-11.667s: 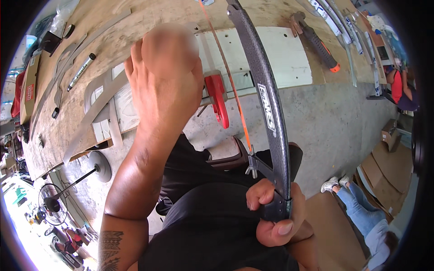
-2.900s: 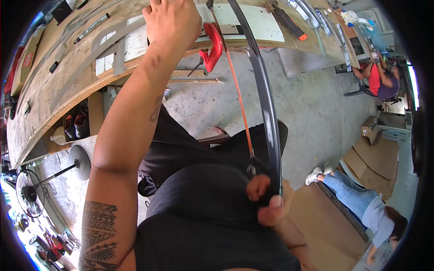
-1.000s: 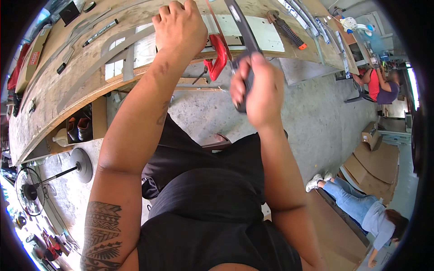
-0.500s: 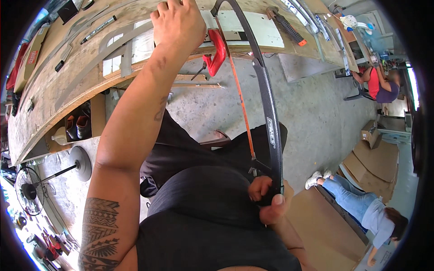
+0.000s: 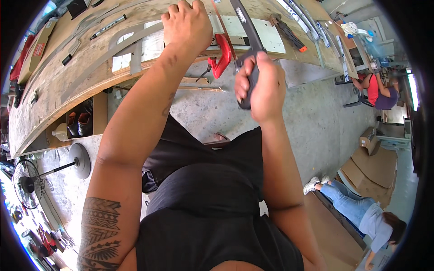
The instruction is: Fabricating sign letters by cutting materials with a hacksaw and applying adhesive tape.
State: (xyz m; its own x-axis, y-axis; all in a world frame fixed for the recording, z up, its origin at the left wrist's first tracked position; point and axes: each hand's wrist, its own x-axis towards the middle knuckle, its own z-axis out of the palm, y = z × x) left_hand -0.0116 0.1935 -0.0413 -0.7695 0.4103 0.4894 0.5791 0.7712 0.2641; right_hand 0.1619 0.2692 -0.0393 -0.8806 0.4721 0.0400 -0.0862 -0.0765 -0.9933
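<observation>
My right hand [image 5: 266,86] is wrapped round the handle of a black-framed hacksaw [image 5: 249,28], just in front of the wooden bench edge. Its thin orange blade slants away over the bench top, and the frame's far end is cut off by the view. My left hand [image 5: 187,25] rests on the bench left of the blade, fingers curled down over the end of a flat grey metal strip [image 5: 101,70]; its grip underneath is hidden. Between my hands, a red clamp [image 5: 221,56] grips the bench edge.
A hammer [image 5: 288,32] with a black and orange handle lies right of the saw. A marker [image 5: 107,27] lies at the left on the workbench [image 5: 54,86]. A standing fan [image 5: 28,184] is at the lower left. Two people are at the right, one by cardboard [image 5: 373,167].
My right hand has pushed the hacksaw forward, from close to my body up to the bench edge. My left hand stays on the strip; the view has shifted slightly.
</observation>
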